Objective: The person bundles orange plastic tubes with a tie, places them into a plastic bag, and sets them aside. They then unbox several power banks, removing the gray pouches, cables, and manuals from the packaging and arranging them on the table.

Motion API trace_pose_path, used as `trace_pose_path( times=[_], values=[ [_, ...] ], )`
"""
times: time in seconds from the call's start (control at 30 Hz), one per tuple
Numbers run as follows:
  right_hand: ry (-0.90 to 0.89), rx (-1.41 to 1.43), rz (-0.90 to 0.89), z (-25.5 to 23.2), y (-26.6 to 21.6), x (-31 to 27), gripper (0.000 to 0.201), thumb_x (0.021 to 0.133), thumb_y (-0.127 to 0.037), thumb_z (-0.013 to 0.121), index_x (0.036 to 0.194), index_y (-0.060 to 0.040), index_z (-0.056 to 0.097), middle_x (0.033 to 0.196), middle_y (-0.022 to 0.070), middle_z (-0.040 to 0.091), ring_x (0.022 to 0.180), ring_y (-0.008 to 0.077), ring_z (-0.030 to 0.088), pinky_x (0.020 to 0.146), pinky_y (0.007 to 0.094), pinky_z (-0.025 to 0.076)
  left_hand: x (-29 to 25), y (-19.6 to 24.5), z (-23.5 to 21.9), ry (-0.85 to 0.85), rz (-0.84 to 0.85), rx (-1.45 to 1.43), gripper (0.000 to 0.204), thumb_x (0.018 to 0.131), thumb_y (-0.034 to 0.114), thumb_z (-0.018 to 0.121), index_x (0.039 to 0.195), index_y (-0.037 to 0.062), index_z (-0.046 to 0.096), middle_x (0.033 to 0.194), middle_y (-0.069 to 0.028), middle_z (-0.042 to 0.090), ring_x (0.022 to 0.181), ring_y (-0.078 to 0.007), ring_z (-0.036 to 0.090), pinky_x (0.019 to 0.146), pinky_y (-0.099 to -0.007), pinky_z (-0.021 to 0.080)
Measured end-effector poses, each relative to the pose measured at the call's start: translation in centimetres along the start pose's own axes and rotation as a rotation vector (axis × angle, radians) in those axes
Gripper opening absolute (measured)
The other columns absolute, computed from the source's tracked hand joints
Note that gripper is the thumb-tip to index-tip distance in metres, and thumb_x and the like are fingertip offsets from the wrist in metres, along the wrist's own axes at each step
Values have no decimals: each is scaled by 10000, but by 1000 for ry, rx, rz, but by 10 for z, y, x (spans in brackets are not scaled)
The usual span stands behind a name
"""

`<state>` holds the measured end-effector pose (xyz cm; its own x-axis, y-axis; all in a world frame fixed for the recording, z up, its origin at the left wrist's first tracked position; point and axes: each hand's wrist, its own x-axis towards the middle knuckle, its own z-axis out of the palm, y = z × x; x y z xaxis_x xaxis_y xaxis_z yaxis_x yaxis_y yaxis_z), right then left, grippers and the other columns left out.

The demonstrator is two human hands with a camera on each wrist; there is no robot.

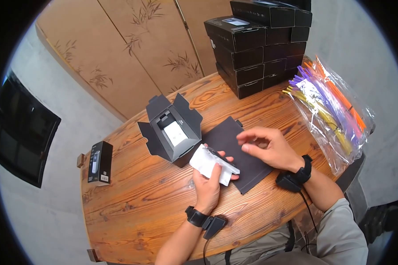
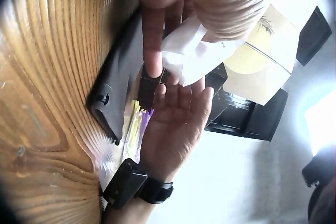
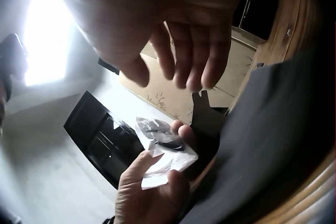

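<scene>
My left hand (image 1: 206, 190) holds a white packet (image 1: 208, 165), thumb on top and fingers beneath. In the right wrist view the packet (image 3: 167, 153) shows a clear plastic face with something black inside. My right hand (image 1: 272, 148) hovers to the right of the packet, fingers loosely bent, holding nothing. Beneath the hands, a flat dark grey piece (image 1: 250, 170) lies on the table. Just beyond the left hand stands a black box (image 1: 192, 145) with its flaps spread. A white, printed piece (image 1: 175, 133) sits inside it.
A small black box (image 1: 101, 163) stands on the wooden table (image 1: 132, 198) at the left. Stacked black boxes (image 1: 247, 59) rise at the back right. Beside them, a clear bag of coloured sticks (image 1: 331, 110) reaches the table's right edge. A folding screen (image 1: 119, 39) stands behind.
</scene>
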<state>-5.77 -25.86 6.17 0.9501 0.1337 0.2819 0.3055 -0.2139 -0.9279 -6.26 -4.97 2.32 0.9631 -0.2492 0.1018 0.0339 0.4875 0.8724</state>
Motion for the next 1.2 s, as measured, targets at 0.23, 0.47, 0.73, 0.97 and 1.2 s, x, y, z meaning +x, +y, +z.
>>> trace_pose_path(
  times=[0.23, 0.47, 0.73, 0.97, 1.2],
  values=[
    [-254, -106, -215, 10, -1, -3, 370, 789, -171, 799, 1106, -13, 692, 978, 73, 689, 828, 129, 641, 671, 231, 513, 1, -8, -4, 29, 105, 215, 505, 948, -6, 555, 1403, -21, 338, 1194, -180, 586, 1064, -261, 632, 745, -401, 642],
    [-126, -127, -78, 8, 2, -3, 242, 854, -129, 714, 1067, -14, 696, 903, 79, 705, 769, 119, 647, 638, 234, 506, 1, 1, -1, 17, -15, 70, 378, 933, 23, 602, 1271, -37, 444, 1178, -172, 596, 993, -283, 670, 728, -413, 652],
    [-143, -32, -45, 8, 2, -2, 216, 835, -147, 745, 1017, -35, 712, 988, 67, 703, 805, 110, 637, 646, 229, 494, 0, 2, -3, 2, -78, 69, 388, 959, 60, 572, 1311, -35, 440, 1215, -187, 591, 1018, -280, 661, 764, -398, 636],
    [-232, 32, -177, 13, 2, -3, 191, 807, -150, 773, 967, -61, 717, 1097, 47, 661, 908, 120, 602, 721, 241, 494, -1, -5, -7, -213, -86, -196, 677, 997, 316, 502, 1516, 19, 184, 1481, -219, 379, 1324, -296, 460, 1099, -411, 395],
    [-267, 85, 14, 13, 1, -5, 283, 822, -140, 763, 1064, -54, 647, 1068, 30, 634, 875, 90, 576, 698, 216, 476, -4, -1, 1, -236, -91, 33, 647, 1016, 295, 493, 1521, 33, 187, 1528, -189, 325, 1370, -277, 409, 1131, -420, 359]
  ],
)
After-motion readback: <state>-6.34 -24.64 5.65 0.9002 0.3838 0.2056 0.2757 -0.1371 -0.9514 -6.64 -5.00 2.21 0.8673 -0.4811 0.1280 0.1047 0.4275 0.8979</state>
